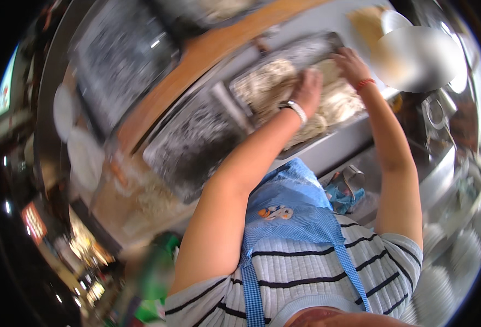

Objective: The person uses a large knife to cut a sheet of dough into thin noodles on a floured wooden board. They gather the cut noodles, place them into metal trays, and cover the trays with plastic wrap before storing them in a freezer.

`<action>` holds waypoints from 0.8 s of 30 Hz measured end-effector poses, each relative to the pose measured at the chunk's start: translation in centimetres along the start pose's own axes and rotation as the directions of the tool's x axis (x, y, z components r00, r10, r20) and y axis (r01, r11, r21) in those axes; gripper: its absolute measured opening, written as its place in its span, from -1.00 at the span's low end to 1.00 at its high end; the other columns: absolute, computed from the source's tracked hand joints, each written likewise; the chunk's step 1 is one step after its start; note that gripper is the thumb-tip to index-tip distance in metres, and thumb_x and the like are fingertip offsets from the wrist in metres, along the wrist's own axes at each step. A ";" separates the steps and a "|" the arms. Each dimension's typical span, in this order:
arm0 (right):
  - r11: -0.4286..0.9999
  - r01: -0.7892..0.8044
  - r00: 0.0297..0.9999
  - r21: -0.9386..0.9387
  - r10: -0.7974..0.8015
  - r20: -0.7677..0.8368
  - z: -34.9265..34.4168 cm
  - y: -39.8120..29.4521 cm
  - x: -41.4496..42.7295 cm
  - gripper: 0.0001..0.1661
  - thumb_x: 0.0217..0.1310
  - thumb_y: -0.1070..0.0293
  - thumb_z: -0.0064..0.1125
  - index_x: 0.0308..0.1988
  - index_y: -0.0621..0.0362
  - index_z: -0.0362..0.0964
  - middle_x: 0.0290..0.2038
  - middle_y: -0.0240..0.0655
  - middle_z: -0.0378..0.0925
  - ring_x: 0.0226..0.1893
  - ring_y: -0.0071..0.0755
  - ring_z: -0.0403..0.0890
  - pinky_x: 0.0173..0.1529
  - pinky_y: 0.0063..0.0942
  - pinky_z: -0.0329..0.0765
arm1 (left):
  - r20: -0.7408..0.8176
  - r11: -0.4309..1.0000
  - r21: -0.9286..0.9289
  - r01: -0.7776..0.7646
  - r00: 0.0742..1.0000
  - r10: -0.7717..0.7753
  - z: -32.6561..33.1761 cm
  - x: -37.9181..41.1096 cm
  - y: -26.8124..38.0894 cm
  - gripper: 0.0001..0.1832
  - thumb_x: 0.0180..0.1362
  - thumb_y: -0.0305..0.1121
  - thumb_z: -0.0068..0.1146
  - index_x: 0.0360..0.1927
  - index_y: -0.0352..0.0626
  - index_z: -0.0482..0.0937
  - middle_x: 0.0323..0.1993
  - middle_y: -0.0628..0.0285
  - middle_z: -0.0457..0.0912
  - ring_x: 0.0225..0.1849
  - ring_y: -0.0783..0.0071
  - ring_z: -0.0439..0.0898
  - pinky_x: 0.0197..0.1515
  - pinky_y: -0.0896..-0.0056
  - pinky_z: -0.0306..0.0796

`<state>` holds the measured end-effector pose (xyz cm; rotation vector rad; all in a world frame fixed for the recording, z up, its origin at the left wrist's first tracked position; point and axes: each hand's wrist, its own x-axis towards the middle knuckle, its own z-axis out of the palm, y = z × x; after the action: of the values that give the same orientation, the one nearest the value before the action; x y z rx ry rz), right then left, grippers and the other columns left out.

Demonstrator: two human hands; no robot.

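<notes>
My left hand (309, 92), with a silver band at the wrist, is over a metal tray (314, 44) of pale noodles (265, 77). Its fingers point away from me and are blurred, and whether they pinch any strands is unclear. By the tray's far right corner is my right hand (353, 67), wearing a red beaded bracelet. Its fingertips are at the rim and the noodles beside it, and a grip cannot be made out. More noodles lie in bunches between and below the hands.
Left of the noodle tray sits a floury dark tray (195, 139). Beyond a wooden strip (162, 94) lies another floured tray (122, 57). White plates (86, 157) stand at the left, and stacked white dishes (437, 290) at the lower right. A metal cup (353, 178) is near blue cloth.
</notes>
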<state>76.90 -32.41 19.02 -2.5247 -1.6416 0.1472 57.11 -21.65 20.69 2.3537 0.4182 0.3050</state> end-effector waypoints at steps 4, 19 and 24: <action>0.998 -0.010 1.000 -0.055 0.008 -0.027 -1.5 -3.8 0.0 -0.41 0.04 0.50 0.05 0.14 0.05 0.31 0.16 -0.07 0.26 0.19 0.00 0.27 0.22 -0.21 0.30 | 0.158 0.974 -0.151 -0.171 0.968 0.195 -6.9 -7.7 1.9 -0.73 0.09 -0.49 0.01 -0.10 -0.23 0.48 -0.17 0.10 0.48 -0.15 0.19 0.51 -0.08 0.30 0.45; 0.492 0.529 0.651 0.691 -0.758 0.041 -7.2 -61.9 -6.4 -0.65 0.05 0.32 0.17 -0.10 0.13 0.47 -0.22 -0.16 0.57 -0.27 -0.04 0.61 -0.14 -0.25 0.55 | -0.676 0.831 -0.026 0.555 0.603 -0.424 -32.2 -51.4 -11.7 -0.86 0.06 -0.57 0.05 -0.30 -0.14 0.55 -0.38 0.13 0.58 -0.37 0.16 0.56 -0.30 0.27 0.45; 0.837 0.415 0.786 0.357 -0.527 0.324 2.1 -73.8 -6.2 -0.23 0.02 -0.05 0.23 0.03 0.36 0.28 -0.08 0.11 0.44 -0.11 0.12 0.53 -0.02 -0.14 0.49 | -0.840 0.510 0.086 0.856 0.338 -0.425 -39.0 -65.2 -23.2 -0.69 -0.03 -0.53 0.10 -0.15 -0.06 0.48 -0.21 0.11 0.50 -0.09 0.03 0.44 -0.07 0.06 0.33</action>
<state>7.56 -8.33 28.76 -1.8837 -2.1824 0.8349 -20.72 -6.40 26.09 2.1369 2.1107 0.8178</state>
